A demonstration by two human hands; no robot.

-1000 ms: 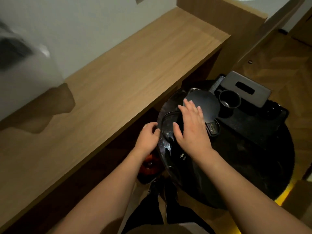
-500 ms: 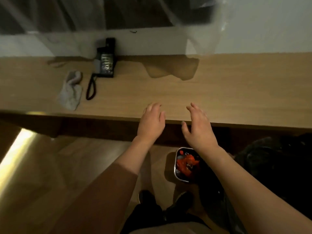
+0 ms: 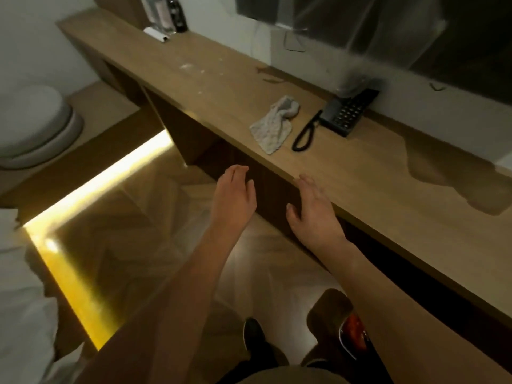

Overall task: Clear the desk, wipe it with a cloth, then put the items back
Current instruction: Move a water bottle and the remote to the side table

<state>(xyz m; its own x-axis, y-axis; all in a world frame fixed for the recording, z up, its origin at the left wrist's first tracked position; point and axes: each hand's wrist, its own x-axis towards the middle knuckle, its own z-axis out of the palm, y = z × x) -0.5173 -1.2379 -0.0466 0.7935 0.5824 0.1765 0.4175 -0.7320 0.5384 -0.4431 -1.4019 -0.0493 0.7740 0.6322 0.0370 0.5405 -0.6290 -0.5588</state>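
A long wooden desk (image 3: 346, 173) runs diagonally from upper left to lower right. On it lies a crumpled grey-white cloth (image 3: 273, 124), and just right of the cloth stands a black telephone (image 3: 347, 112) with a coiled cord against the wall. My left hand (image 3: 234, 198) hovers in front of the desk edge, fingers relaxed and empty. My right hand (image 3: 313, 210) is at the desk's front edge, fingers straight, holding nothing. Both hands are below and nearer than the cloth.
A white roll (image 3: 156, 34) and some bottles (image 3: 169, 12) stand at the desk's far left end. A screen under plastic film (image 3: 415, 29) hangs on the wall. A small bin with red contents (image 3: 353, 333) sits on the floor by my feet. White bedding (image 3: 19, 314) lies at left.
My view has swung left from the round black table to the desk's left part. Both hands left the dark items there and now hang empty at the desk edge, nearer the cloth.
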